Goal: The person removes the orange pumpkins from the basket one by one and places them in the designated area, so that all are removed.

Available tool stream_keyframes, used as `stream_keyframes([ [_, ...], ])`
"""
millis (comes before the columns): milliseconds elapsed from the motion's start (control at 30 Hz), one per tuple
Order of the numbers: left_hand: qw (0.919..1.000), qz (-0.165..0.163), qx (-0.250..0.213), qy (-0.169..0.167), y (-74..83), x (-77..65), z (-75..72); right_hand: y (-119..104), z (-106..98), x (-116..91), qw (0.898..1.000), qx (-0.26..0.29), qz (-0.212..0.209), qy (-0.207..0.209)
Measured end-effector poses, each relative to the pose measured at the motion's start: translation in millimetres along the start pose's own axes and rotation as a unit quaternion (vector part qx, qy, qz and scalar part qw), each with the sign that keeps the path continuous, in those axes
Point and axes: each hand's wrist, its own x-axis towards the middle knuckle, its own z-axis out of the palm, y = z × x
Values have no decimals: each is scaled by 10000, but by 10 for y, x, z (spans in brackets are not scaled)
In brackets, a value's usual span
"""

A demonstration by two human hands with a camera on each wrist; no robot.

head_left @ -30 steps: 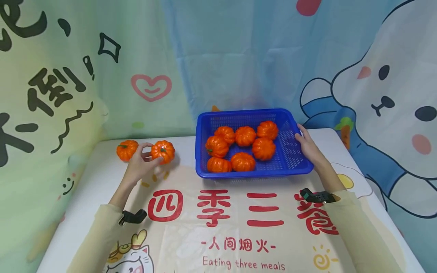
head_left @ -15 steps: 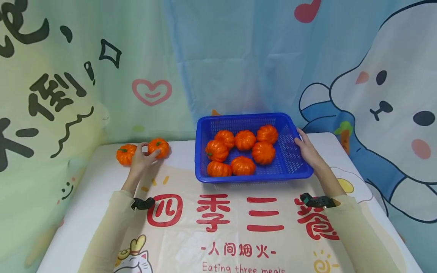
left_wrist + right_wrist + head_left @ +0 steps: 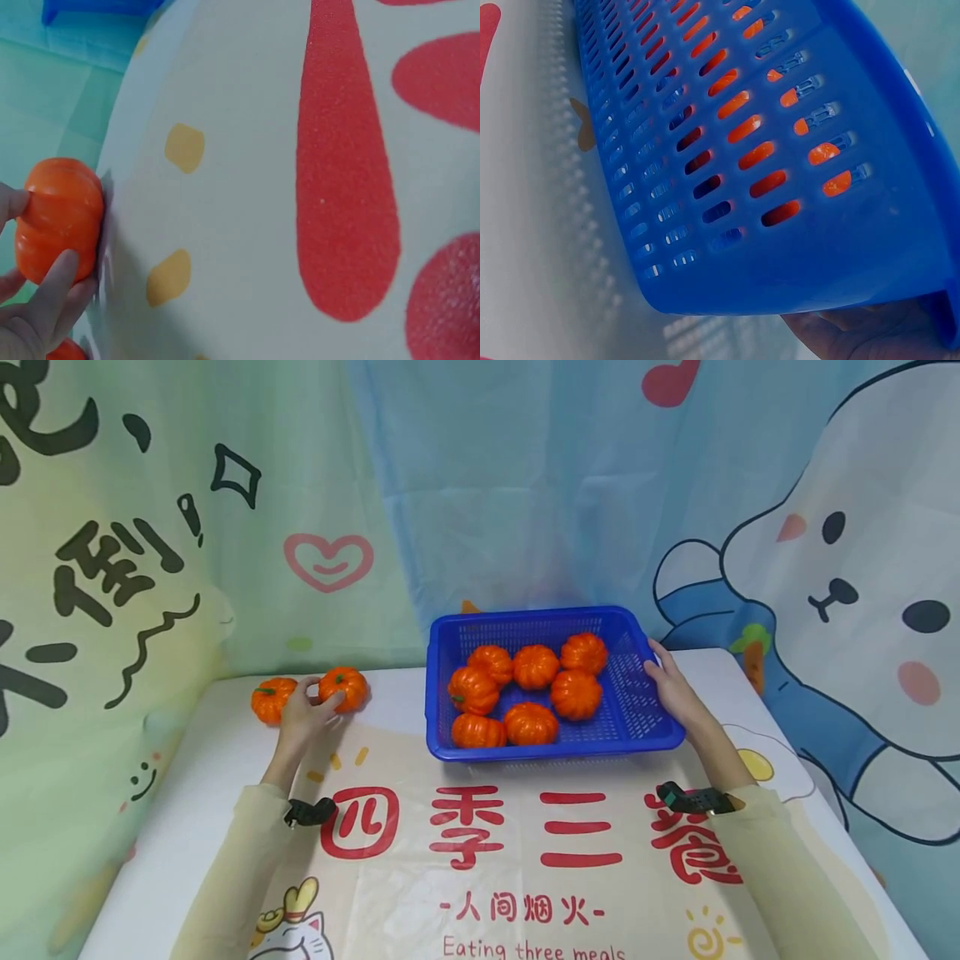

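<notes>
My left hand (image 3: 306, 714) holds a small orange toy pumpkin (image 3: 345, 688) with a green stem, near the table's back left. In the left wrist view, the thumb and fingers (image 3: 52, 296) lie around the pumpkin (image 3: 64, 217), which sits right at the table surface. Just left of that hand lies a second pumpkin (image 3: 268, 703), partly covered by it. My right hand (image 3: 677, 692) grips the right rim of a blue plastic basket (image 3: 555, 752). Inside the basket are several pumpkins (image 3: 536, 667). Up close, the right wrist view shows the basket's slotted wall (image 3: 780, 262) with the right hand (image 3: 877, 330) under its rim.
A white table (image 3: 150, 827) bears a beige printed mat (image 3: 405, 893) with red characters. Behind the table hangs a cartoon-printed curtain (image 3: 480, 485), close to the basket's back side. Both wrists wear black straps (image 3: 309, 812).
My left hand has shifted the pumpkin back and left, closer to the other loose pumpkin, and down against the table. The right hand has kept its hold on the basket, and the view has tilted slightly.
</notes>
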Motion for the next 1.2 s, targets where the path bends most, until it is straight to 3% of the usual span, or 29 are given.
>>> stream_keyframes([
  [200, 9964, 406, 740, 38, 60, -24, -19, 103, -38, 83, 10000, -18, -44, 7],
  [300, 9916, 735, 1023, 285, 124, -80, -56, 225, -64, 169, 9999, -93, -82, 44],
  [433, 9848, 1272, 1123, 380, 224, -255, -70, 332, -67, 231, 9997, -199, -107, 74],
  [533, 9792, 1682, 1136, 28, 295, -449, -25, 348, -59, 243, 9997, -197, -131, 85],
  [667, 9793, 1751, 853, -558, 369, -697, 85, 333, -59, 235, 9997, -190, -133, 107],
  [767, 9800, 1695, 646, -816, 408, -810, 172, 328, -62, 231, 9997, -202, -93, 103],
  [1033, 9752, 1893, 385, -1081, 574, -968, 304, 336, -65, 231, 9997, -186, -140, 98],
  [1200, 9739, 1855, 259, -1285, 671, -1070, 356, 324, -59, 228, 9997, -144, -153, 88],
])
